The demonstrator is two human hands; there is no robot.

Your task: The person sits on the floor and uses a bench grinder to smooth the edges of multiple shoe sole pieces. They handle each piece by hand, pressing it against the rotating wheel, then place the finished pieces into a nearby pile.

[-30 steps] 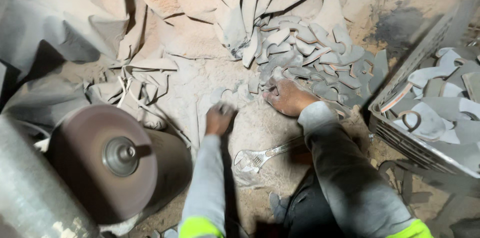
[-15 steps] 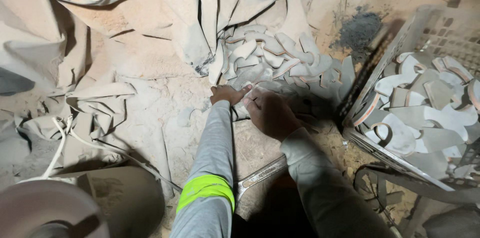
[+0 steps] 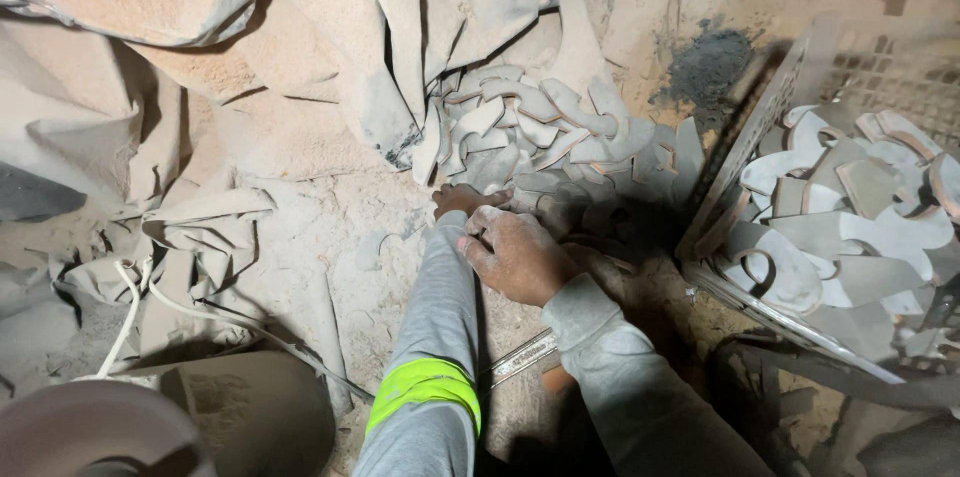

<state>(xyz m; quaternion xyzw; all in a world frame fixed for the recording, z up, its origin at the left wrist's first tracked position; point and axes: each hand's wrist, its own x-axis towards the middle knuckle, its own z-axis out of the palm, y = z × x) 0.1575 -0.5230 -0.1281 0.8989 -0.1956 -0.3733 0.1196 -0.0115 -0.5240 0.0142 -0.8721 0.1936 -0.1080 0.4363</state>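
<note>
Dust-coated grey cloth sheeting [image 3: 400,47]: draped over the upper ground, folds hanging down to the pile's edge.
Grey plastic lattice crate [image 3: 760,122]: at the right, tilted, loaded with flat curved grey cut-outs; nearer in view than a second ago.
Pile of flat, curved, dust-grey cut pieces [image 3: 560,132]: on the sandy floor between sheeting and crate, just beyond both hands.
Round brown grinding disc [image 3: 90,432]: only its rim shows at the lower left corner; a second ago it filled much more of the view, so the head has turned toward the pile.
Right hand [image 3: 515,257]: now drawn in beside the left wrist, fingers curled; whether it clamps a piece cannot be told.
Left hand [image 3: 462,200]: has advanced to the pile's near edge, fingertips touching the pieces; grip not discernible.
Hands, relation: together, touching; a second ago apart.
</note>
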